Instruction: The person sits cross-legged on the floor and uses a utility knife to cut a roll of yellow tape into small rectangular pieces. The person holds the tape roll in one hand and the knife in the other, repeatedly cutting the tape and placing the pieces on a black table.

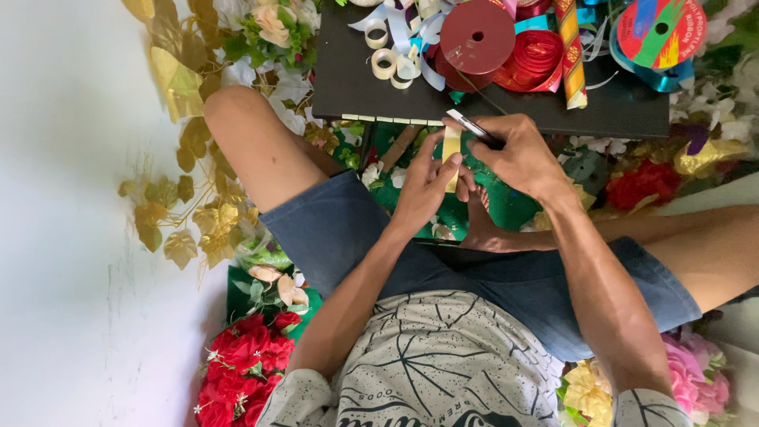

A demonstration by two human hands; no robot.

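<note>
I sit cross-legged on the floor. My left hand pinches a short strip of pale gold ribbon and holds it upright in front of me. My right hand grips a small silver-and-black tool, probably scissors or a stapler, against the top end of the ribbon. Both hands meet just below the near edge of a low black table.
Ribbon spools lie on the table: a dark red one, a red coil, a multicoloured one and small cream loops. Artificial flowers surround me: gold leaves, red roses, pink and yellow blooms. A white wall rises at left.
</note>
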